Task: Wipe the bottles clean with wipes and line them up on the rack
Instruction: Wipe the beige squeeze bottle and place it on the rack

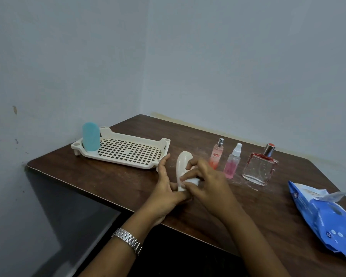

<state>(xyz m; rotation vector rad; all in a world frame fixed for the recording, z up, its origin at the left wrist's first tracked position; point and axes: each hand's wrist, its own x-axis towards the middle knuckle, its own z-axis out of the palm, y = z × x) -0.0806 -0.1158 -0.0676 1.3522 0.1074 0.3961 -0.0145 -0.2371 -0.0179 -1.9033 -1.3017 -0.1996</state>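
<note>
A white oval bottle (pixel 182 166) stands on the brown table (pixel 116 182) between my two hands. My left hand (pixel 166 188) holds its base from the left, with the upper fingers stretched out. My right hand (pixel 206 180) pinches a white wipe (pixel 192 180) against the bottle's lower right side. A cream perforated rack (pixel 128 149) sits at the back left, and a blue bottle (pixel 91 138) stands upside down on its cap in the rack's left end.
Right of my hands stand a slim pink spray bottle (pixel 216 153), a small pink spray bottle (pixel 232 162) and a square glass perfume bottle (pixel 260 166). A blue pack of wipes (pixel 326 216) lies open at the table's right edge. Walls border the table at the back.
</note>
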